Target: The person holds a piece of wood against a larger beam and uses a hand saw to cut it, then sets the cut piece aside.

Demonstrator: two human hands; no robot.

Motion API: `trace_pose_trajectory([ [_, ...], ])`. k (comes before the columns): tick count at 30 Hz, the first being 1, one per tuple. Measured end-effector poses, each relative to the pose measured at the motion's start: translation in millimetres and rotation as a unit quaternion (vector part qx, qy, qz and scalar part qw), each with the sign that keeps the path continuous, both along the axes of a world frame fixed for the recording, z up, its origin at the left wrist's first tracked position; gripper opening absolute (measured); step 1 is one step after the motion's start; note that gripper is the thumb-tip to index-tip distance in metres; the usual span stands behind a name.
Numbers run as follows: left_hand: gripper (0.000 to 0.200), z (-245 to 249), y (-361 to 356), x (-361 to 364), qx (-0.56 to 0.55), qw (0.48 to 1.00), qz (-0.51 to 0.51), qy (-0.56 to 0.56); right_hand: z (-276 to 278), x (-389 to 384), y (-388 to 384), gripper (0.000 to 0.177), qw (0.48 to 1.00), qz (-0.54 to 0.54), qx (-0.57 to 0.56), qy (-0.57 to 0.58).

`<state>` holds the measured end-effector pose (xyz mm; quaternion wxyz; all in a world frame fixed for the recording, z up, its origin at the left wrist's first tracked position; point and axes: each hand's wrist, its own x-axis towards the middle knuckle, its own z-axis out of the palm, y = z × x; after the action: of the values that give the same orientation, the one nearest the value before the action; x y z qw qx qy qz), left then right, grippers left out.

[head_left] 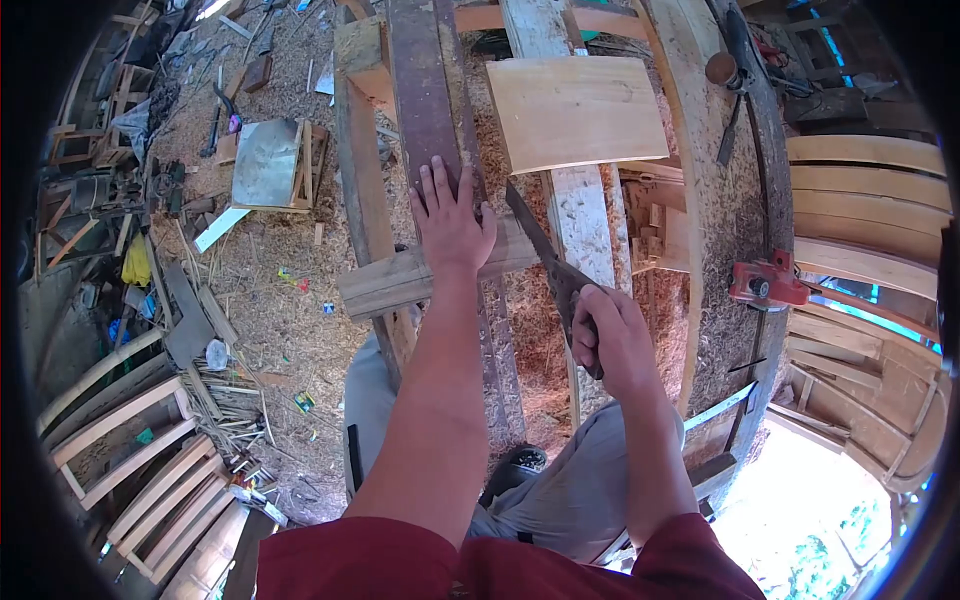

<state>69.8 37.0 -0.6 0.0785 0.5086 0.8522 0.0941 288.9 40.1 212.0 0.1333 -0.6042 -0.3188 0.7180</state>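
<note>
Head view, short timber: a weathered grey-brown wooden bar with a squared section and visible grain [385,287], lying crosswise at the centre of the frame, its left end slightly lower in the picture than its right.
Its support: a long, dark reddish-brown board [420,75] running down from the top edge, passing beneath the bar.
Left hand: the bare left hand [455,230] lies palm down, fingers straight and slightly spread over the dark board, heel of the palm over the bar; it grasps nothing.
Right hand: the bare right hand [612,335], right of centre, has its fingers curled tightly around the saw's grip.
Saw: a dark, worn hand saw with a narrowing blade [535,232], pointing up and left past the bar's right end; whether its teeth touch the wood I cannot tell.
Pale panel: a thin, light-tan wooden panel with gently curved edges [580,110], upper centre, over a white-flecked wooden beam [585,225].
Bench edge: a red metal tool [768,281], right of the frame.
Floor: a grey square-faced piece [265,165], upper left, among scattered wood shavings [280,350].
Count: bar, one; saw, one; pale panel, one; red tool, one; hands, two.
</note>
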Motion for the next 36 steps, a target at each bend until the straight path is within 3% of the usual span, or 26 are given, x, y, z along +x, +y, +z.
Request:
trace_pose_trajectory([
  [5,0.069,1,1,-1,-0.006,1.000,0.001,0.002,3,-16,-10,0.033,0.986,0.056,0.085,-0.129],
  [8,0.071,3,2,-1,-0.003,1.000,0.004,-0.008,16,-30,-14,0.030,0.972,0.072,0.170,-0.143],
  [12,0.073,5,3,-1,-0.001,1.000,0.005,-0.012,18,-34,-13,0.033,0.934,0.178,0.274,-0.147],
  [15,0.073,7,3,-1,-0.003,1.000,0.006,-0.017,19,-34,-16,0.032,0.927,0.208,0.276,-0.147],
  [18,0.073,10,6,-2,-0.006,1.000,0.006,-0.024,30,-39,-11,0.025,0.949,0.178,0.216,-0.147],
  [27,0.075,15,6,-4,-0.027,0.999,0.003,-0.039,14,-50,-4,0.017,0.972,0.087,0.172,-0.133],
  [33,0.077,18,12,-5,-0.030,0.998,0.006,-0.057,9,-66,15,0.018,0.958,0.112,0.218,-0.149],
  [36,0.077,19,11,-5,-0.031,0.997,0.005,-0.063,10,-52,19,0.018,0.979,0.085,0.108,-0.152],
])
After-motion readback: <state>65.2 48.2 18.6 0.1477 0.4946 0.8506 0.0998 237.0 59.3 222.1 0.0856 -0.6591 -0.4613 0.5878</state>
